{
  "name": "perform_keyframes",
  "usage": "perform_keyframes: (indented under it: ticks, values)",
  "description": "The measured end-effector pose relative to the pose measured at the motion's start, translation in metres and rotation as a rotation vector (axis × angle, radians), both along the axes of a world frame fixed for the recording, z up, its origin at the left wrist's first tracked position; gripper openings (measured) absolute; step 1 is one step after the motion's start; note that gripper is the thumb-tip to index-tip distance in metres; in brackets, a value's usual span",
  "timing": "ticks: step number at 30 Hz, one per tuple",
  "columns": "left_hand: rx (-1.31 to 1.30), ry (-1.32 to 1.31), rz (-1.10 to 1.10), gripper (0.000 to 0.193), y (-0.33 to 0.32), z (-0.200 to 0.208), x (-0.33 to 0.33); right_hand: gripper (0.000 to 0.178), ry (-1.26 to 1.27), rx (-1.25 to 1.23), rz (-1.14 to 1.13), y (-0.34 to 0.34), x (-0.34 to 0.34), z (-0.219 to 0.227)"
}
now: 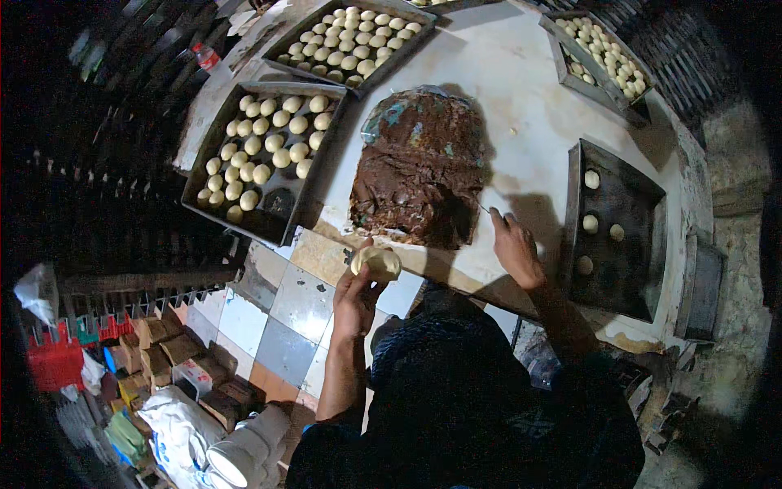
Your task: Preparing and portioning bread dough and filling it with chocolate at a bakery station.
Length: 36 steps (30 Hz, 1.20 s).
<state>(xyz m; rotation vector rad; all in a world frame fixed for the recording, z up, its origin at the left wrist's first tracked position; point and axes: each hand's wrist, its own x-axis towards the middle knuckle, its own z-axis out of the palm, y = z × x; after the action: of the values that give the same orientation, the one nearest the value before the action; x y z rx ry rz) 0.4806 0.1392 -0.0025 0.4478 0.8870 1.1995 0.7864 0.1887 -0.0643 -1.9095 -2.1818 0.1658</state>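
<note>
My left hand (355, 295) is closed around a flattened, pale piece of dough (376, 262), held up in front of the table's near edge. To the right, my right hand (516, 248) grips a slim tool (485, 210); only a short, thin part of it shows, so its kind is unclear. That tool points at the right side of a big slab of dark brown, paste-like filling (419, 175). The slab lies on the white tabletop (521, 90), with bluish-green patches and plastic at its far end. Its near right part is in shadow.
Dark metal trays with rows of dough balls stand at the left (305, 191), far left (383, 69) and far right (603, 77). A tray on the right (619, 285) holds several dough balls. Cardboard boxes (183, 349) and a white sack (183, 428) sit on the floor lower left.
</note>
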Motion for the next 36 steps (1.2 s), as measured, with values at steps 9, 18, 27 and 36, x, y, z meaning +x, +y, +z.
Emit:
perform_keyframes:
  ticks: [9,18,27,36]
  values:
    - [-0.099,0.084,0.104,0.038,0.038,-0.019,0.046,0.016,0.630,-0.817,0.138,0.050,0.050,0.010]
    - [-0.378,-0.287,-0.049,0.036,0.062,-0.027,0.098,0.029,0.833,0.030,0.459,-0.011,0.020,-0.056]
    - [-0.255,-0.223,0.164,0.036,0.046,-0.017,0.065,0.042,0.753,-0.281,0.047,-0.018,0.038,-0.086]
    - [0.754,1.153,-0.013,0.076,-0.017,0.007,0.017,0.030,0.593,0.263,0.233,-0.037,-0.178,0.122]
